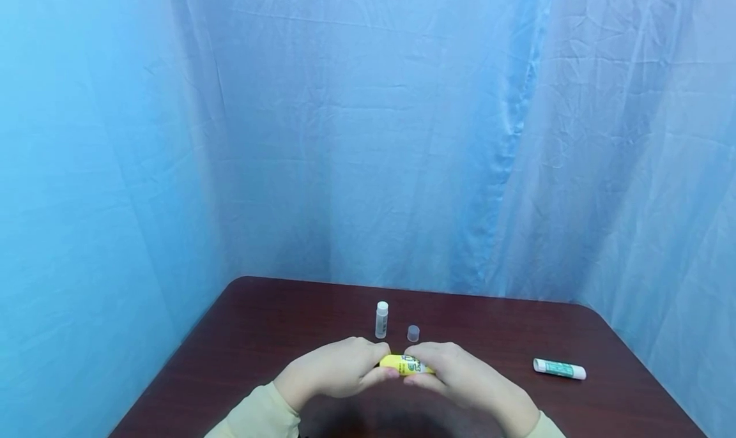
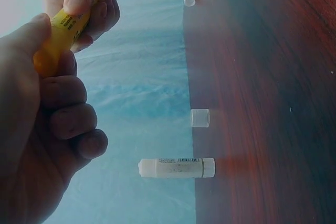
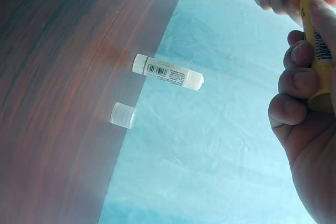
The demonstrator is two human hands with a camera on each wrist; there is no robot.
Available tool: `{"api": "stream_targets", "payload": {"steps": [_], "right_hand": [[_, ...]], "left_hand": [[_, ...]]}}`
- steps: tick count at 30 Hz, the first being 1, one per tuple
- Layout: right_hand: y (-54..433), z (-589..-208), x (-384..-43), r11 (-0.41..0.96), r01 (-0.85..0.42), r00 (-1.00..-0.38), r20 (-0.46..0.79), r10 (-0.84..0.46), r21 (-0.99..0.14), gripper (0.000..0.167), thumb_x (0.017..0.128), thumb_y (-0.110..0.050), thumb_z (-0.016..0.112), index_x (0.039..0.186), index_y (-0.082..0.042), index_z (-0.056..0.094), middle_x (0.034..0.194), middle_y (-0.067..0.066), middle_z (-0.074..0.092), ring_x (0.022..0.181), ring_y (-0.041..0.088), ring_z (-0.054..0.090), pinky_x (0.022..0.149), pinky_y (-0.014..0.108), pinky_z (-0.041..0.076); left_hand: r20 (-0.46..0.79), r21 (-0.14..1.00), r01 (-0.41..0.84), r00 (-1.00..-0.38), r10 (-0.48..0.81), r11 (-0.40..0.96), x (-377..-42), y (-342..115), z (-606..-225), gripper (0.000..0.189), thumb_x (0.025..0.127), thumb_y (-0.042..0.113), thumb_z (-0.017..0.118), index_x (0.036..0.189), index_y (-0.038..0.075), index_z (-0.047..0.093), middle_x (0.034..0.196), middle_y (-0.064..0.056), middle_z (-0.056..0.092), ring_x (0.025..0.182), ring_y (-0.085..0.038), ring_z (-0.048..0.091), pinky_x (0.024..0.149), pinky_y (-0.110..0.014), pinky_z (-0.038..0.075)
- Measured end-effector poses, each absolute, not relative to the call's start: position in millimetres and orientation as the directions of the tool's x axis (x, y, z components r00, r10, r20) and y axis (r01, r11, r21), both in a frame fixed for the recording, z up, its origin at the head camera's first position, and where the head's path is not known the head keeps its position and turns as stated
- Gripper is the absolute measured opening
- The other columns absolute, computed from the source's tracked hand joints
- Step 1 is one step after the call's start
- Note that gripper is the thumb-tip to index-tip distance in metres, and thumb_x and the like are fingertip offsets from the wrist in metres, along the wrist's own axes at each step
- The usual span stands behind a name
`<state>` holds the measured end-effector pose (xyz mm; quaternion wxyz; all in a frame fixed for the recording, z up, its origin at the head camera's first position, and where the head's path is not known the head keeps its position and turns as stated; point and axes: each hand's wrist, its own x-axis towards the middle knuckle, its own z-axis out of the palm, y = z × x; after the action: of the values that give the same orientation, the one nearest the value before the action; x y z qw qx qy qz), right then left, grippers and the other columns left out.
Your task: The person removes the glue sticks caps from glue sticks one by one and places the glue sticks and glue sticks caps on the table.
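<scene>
A white tube stands upright near a translucent cap on a dark red-brown, round-cornered bench, while a green-labeled tube lies on its side toward the right edge.

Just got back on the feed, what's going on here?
A person is holding a yellow tube between both hands, the left hand gripping one end and the right hand the other. Whether it is being opened or closed isn't clear. Beyond them on the table, a white tube stands upright, with a clear cap beside it, not touching. A green-labelled tube lies on its side, off to the right.
</scene>
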<state>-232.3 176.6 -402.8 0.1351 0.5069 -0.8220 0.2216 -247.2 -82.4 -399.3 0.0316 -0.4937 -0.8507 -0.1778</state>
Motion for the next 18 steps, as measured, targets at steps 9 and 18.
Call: {"api": "stream_targets", "payload": {"steps": [9, 18], "right_hand": [[176.3, -399.6, -235.6, 0.332, -0.905, -0.419, 0.43, -0.799, -0.265, 0.006, 0.101, -0.029, 0.065, 0.102, -0.025, 0.06, 0.089, -0.019, 0.052, 0.077, -0.005, 0.05, 0.07, 0.009, 0.043], [178.5, -396.6, -239.6, 0.3, -0.88, -0.435, 0.373, -0.819, -0.367, 0.005, 0.102, -0.029, 0.063, 0.1, -0.025, 0.062, 0.087, -0.019, 0.053, 0.074, -0.006, 0.051, 0.066, 0.012, 0.047]], "left_hand": [[0.255, 0.22, 0.862, -0.503, 0.826, 0.457, -248.0, -82.7, -401.8, 0.031, 0.106, 0.045, 0.051, 0.086, 0.021, 0.05, 0.07, 0.016, 0.043, 0.059, 0.002, 0.042, 0.054, -0.012, 0.035], [0.333, 0.045, 0.906, -0.411, 0.849, 0.421, -251.4, -81.1, -403.1, 0.031, 0.105, 0.045, 0.053, 0.088, 0.02, 0.052, 0.072, 0.016, 0.042, 0.065, -0.001, 0.042, 0.061, -0.014, 0.036]]}}
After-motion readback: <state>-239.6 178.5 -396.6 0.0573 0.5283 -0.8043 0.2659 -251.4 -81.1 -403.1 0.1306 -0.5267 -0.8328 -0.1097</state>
